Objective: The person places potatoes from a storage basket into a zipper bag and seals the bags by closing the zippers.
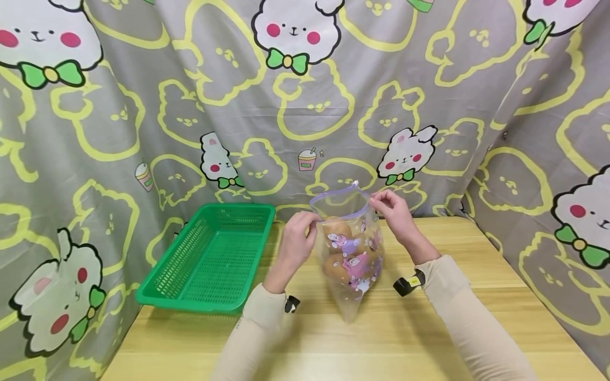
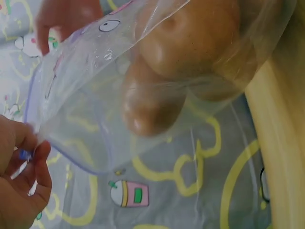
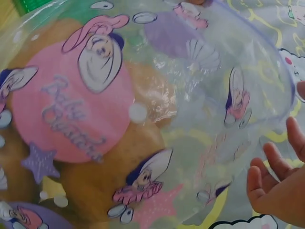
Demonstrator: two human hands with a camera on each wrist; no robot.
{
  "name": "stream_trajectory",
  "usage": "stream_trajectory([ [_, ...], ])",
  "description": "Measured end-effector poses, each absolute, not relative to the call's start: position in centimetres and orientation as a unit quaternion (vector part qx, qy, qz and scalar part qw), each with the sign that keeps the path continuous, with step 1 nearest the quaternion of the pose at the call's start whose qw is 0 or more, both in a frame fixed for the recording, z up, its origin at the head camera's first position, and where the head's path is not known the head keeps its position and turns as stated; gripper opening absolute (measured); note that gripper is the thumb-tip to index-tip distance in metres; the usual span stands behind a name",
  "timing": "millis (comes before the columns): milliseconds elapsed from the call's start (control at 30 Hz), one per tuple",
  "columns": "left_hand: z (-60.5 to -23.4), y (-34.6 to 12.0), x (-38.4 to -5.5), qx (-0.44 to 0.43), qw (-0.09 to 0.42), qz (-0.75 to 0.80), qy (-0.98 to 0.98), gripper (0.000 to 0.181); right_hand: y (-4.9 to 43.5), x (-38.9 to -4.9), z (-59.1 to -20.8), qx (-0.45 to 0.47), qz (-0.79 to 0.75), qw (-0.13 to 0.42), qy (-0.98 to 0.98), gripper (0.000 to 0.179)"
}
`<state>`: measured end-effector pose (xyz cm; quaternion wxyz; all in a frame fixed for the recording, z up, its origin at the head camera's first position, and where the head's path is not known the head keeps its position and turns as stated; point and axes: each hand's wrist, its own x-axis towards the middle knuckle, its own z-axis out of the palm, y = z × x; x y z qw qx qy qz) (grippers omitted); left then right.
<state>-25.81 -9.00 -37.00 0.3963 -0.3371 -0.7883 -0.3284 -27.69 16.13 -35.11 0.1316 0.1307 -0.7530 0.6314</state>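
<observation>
A clear zip bag (image 1: 355, 264) with a purple zip rim and pink and purple cartoon print hangs upright over the table, its lower corner pointing down. Several smooth brown, potato-like items (image 2: 190, 43) show through its plastic. My left hand (image 1: 296, 239) pinches the left end of the rim between thumb and fingers. At the right end, my right hand (image 1: 394, 210) pinches the rim too. Between the hands the mouth is spread apart, with a small white slider (image 1: 356, 183) at its far edge.
A green perforated plastic basket (image 1: 205, 302) stands on the wooden table (image 1: 429, 338) to the left, close to my left forearm. Behind and at both sides hangs a grey curtain (image 1: 305, 106) with cartoon figures. Each wrist carries a small black camera.
</observation>
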Motion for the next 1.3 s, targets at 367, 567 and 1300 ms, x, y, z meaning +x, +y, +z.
stream_trajectory([
  [367,-35.9,-11.1,-26.8,-0.383,0.41,-0.296,-0.773,0.017,16.8,-30.3,-36.5,0.127,0.644,0.09,-0.749,0.044],
  [567,-35.9,-11.5,-27.4,-0.401,0.427,-0.312,-0.748,0.014,16.8,-31.4,-37.4,0.16,0.665,0.046,-0.728,0.049],
  [1300,-36.8,-13.4,-27.2,-0.259,0.37,-0.459,-0.765,0.005,17.2,-29.5,-38.8,0.141,0.7,0.137,-0.686,0.016],
])
